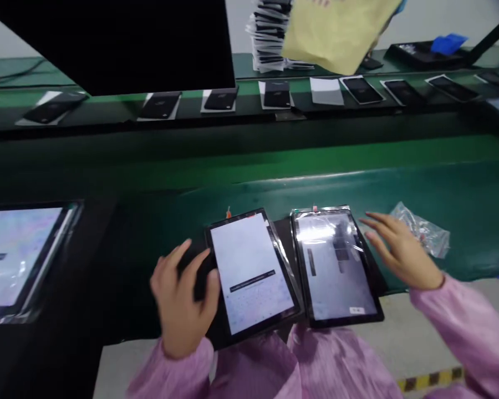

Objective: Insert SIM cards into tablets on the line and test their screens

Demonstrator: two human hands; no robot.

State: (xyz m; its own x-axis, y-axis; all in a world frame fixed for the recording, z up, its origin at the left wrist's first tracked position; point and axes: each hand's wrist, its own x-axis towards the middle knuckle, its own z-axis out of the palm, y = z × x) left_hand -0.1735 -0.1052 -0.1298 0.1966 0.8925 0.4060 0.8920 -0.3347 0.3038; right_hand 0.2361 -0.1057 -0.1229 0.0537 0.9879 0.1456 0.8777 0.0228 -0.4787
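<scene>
Pink sleeves fill the bottom of the view, and from them both hands reach to two lit tablets lying side by side at the near edge of a green belt. The left hand grasps the left tablet by its left edge, fingers curled round the rim and thumb lying against the frame beside the screen; this tablet is turned a little askew, its near end hanging over the edge toward the person. The right tablet lies just beside it, covered in glossy film that catches the light. The right hand is released, fingers spread and flat, at the right rim of that tablet; whether it touches is blurred. A crumpled clear plastic wrap lies on the belt just past this hand. Well apart at the far left, a third tablet glows on a dark surface. Farther back, a row of dark devices sits on white sheets along an upper belt, below a black screen, a stack of trays and a yellow sheet.
</scene>
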